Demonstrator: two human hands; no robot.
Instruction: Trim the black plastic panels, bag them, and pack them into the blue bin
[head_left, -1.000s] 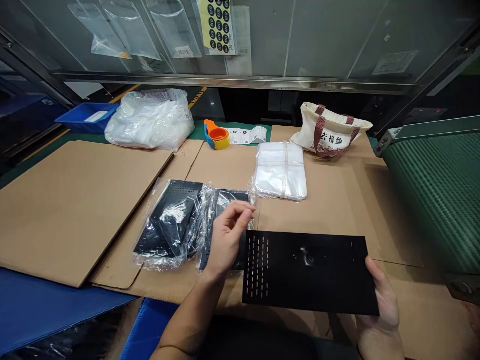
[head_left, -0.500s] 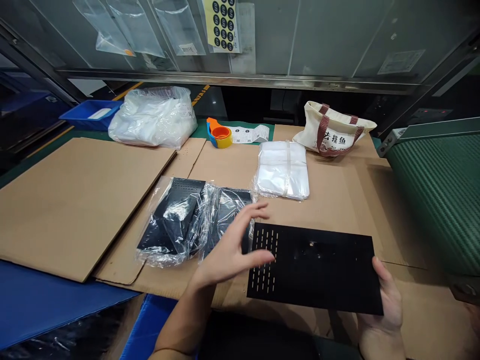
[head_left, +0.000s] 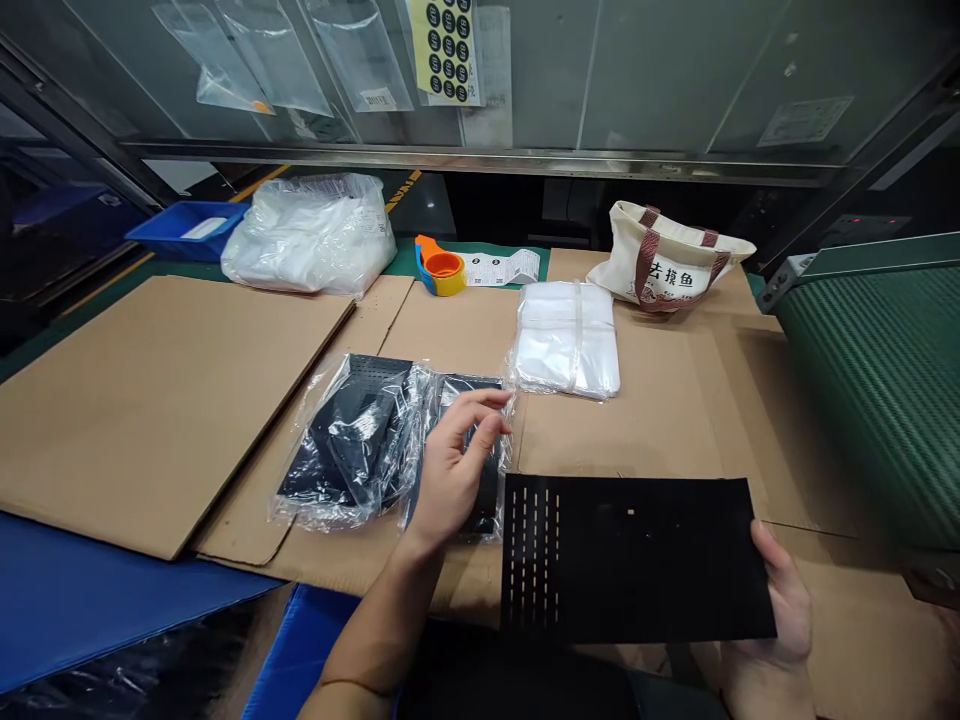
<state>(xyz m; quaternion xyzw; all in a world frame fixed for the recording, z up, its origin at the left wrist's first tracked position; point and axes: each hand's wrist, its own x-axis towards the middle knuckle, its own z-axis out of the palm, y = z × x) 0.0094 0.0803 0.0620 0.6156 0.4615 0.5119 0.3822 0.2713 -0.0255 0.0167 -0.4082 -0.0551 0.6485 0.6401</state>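
A flat black panel (head_left: 645, 560) with rows of small slots at its left end is held by its right edge in my right hand (head_left: 784, 600), thumb on top and the other fingers hidden beneath. My left hand (head_left: 457, 465) is raised left of the panel with its fingers apart and curved, holding nothing. It hovers over a black slotted sheet in clear plastic (head_left: 450, 395). Farther left lies another clear plastic package of black sheets (head_left: 360, 430). Beyond the panel sits a banded stack of clear bags (head_left: 562, 340).
Stacked cardboard (head_left: 165, 400) covers the left side. Along the back are a blue tray (head_left: 165, 240), a large plastic bundle (head_left: 307, 240), an orange-yellow tape dispenser (head_left: 442, 270), a printed label strip (head_left: 502, 268) and a cloth bag (head_left: 667, 265). A green conveyor (head_left: 892, 370) stands at right.
My left hand has moved left and up, away from the panel's slotted end. The panel has tilted and lowered slightly in my right hand.
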